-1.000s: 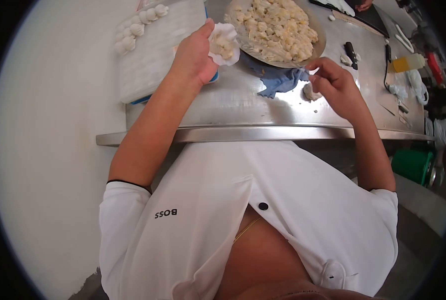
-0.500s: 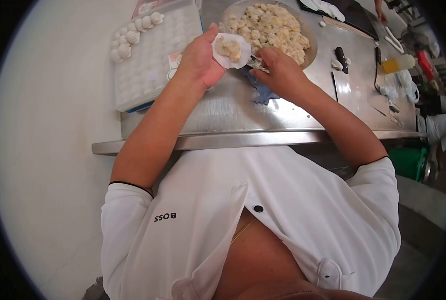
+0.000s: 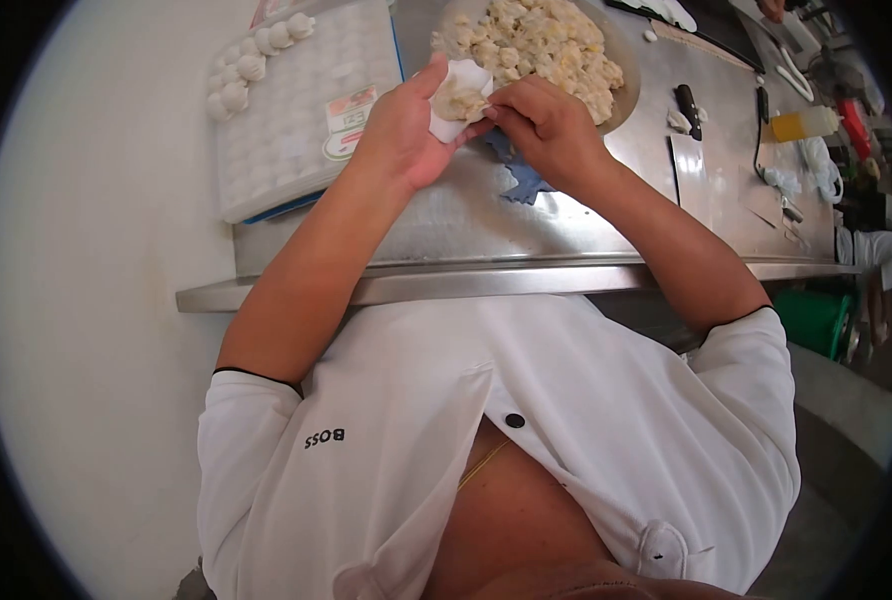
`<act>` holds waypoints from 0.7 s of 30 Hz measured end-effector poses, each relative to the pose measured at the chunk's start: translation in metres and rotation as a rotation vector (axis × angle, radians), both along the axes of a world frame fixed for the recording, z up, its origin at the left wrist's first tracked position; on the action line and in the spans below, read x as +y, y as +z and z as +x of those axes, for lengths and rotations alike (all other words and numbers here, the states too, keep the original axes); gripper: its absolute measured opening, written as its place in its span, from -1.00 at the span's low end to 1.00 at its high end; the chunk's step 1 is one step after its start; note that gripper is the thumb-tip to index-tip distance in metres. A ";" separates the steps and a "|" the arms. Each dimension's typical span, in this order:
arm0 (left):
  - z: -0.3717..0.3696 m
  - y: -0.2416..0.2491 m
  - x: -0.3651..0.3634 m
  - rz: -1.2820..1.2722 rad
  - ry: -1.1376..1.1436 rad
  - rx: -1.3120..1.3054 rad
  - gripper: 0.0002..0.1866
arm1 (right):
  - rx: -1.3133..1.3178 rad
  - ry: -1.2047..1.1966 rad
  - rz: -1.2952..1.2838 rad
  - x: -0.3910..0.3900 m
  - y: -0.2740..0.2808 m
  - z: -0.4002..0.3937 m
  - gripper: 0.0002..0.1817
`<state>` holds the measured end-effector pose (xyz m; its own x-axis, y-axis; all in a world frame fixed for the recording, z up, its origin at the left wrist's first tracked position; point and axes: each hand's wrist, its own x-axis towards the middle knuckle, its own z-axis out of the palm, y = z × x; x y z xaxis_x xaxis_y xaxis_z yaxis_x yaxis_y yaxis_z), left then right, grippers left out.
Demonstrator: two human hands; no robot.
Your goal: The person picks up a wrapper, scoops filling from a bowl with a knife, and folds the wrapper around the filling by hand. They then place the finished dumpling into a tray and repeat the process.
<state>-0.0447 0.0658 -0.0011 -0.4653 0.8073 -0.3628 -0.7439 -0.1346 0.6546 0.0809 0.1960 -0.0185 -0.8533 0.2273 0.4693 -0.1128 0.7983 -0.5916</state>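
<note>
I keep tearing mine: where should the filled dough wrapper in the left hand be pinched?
Probably at the bare rim of the wrapper, coming from the right hand's side: filling sits in the middle, and the left hand cups it from beneath.

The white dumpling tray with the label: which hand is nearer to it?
Left. The left hand sits beside the tray, cupping the wrapper; the right hand is farther, beyond the wrapper.

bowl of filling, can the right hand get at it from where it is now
Probably yes: the right hand sits at the dumpling wrapper in the left hand, just beside the bowl of filling, with nothing between them, though its fingers are busy pinching.
</note>
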 end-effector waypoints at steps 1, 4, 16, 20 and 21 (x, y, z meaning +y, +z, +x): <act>0.000 0.000 -0.001 -0.002 -0.008 0.002 -0.54 | -0.047 -0.012 -0.030 0.000 0.001 0.000 -0.87; -0.001 -0.004 -0.004 -0.063 -0.027 0.075 -0.58 | -0.002 -0.034 -0.168 0.004 -0.003 -0.001 -0.83; 0.000 -0.017 -0.007 -0.045 -0.081 0.167 -0.63 | -0.155 0.054 -0.593 0.013 -0.010 -0.001 -0.77; 0.005 -0.012 -0.010 -0.112 -0.132 0.267 -0.63 | -0.151 0.068 -0.520 0.012 -0.011 -0.003 -0.78; 0.006 -0.011 -0.010 -0.125 -0.150 0.276 -0.63 | -0.164 0.018 -0.536 0.010 -0.005 0.000 -0.79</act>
<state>-0.0392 0.0562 -0.0119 -0.4389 0.8316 -0.3403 -0.5419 0.0571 0.8385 0.0805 0.2062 -0.0236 -0.9114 0.3821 0.1529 0.0038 0.3795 -0.9252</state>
